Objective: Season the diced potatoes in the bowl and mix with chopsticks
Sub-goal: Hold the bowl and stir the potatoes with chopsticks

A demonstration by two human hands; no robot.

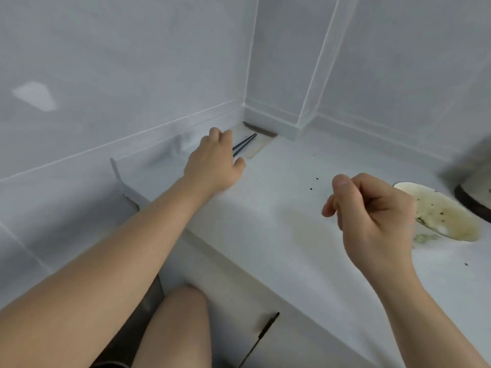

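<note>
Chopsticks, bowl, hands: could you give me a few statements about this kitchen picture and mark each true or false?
1. The left hand is at the dark chopsticks in the counter's far corner. True.
2. The chopsticks are standing in the bowl. False: they are in the corner, far from the bowl.
3. The right hand hangs above the counter with curled fingers. True.
4. The bowl sits left of both hands. False: it is on the right.

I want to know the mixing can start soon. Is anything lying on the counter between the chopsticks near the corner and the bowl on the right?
Nothing visible blocks that path. The chopsticks lie by the left hand, and the counter toward the bowl shows only small dark specks. The right hand hovers before the bowl.
</note>
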